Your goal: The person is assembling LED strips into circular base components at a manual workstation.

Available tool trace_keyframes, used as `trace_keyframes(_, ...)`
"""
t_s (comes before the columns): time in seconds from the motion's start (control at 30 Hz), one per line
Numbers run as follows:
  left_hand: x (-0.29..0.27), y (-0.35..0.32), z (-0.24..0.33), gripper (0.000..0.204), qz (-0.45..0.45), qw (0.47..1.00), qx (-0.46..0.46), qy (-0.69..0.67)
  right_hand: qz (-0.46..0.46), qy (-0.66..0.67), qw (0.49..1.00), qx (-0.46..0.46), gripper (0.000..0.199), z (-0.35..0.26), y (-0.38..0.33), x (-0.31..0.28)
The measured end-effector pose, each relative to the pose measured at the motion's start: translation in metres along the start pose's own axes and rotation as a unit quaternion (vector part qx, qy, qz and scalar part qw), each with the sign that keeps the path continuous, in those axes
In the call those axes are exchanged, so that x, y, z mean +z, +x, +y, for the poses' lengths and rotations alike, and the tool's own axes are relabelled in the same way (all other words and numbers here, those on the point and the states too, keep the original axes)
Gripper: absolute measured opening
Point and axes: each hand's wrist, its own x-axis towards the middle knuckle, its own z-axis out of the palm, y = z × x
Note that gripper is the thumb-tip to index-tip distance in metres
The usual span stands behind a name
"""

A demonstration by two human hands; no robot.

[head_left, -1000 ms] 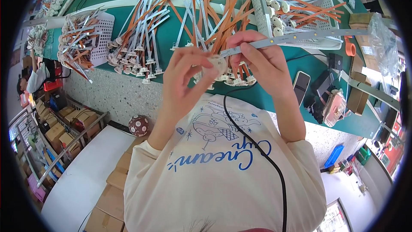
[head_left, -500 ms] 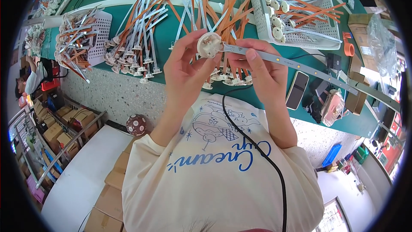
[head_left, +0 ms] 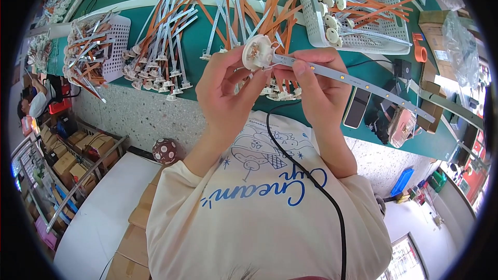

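Observation:
My left hand (head_left: 225,91) pinches a round white end cap (head_left: 256,52) with small metal contacts on its face. A long narrow light strip (head_left: 358,82) with small yellow dots runs from the cap toward the lower right. My right hand (head_left: 317,85) grips that strip just beside the cap, thumb on top. Both hands are raised above the near edge of the green bench (head_left: 207,41). The cap sits against the end of the strip.
Piles of grey and orange strips with white caps (head_left: 161,46) cover the bench. White baskets stand at the left (head_left: 98,46) and at the upper right (head_left: 358,10). A phone (head_left: 356,108), an orange tape roll (head_left: 419,52) and cardboard boxes (head_left: 78,150) lie around. A black cable (head_left: 311,176) crosses my shirt.
The cap and strip have come up and toward me from the pile. The cap's contact face now shows, and the strip tilts down to the right.

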Motion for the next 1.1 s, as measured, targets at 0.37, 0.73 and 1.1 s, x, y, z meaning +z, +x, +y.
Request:
trace_keyframes(0.37, 0.002, -0.001, -0.009, 0.027, 0.035, 0.993, 0.075, 0.087, 0.01, -0.057, 0.998, -0.015, 0.009, -0.001, -0.001, 0.001)
trace_keyframes(0.73, 0.001, -0.003, -0.004, 0.028, 0.032, 0.968, 0.14, 0.208, 0.038, -0.138, 0.988, -0.062, 0.013, -0.005, -0.004, -0.001)
trace_keyframes(1.1, 0.006, 0.004, 0.001, 0.028, 0.013, 0.972, 0.159, 0.171, 0.0, -0.087, 0.991, -0.101, 0.011, -0.012, 0.005, -0.005)
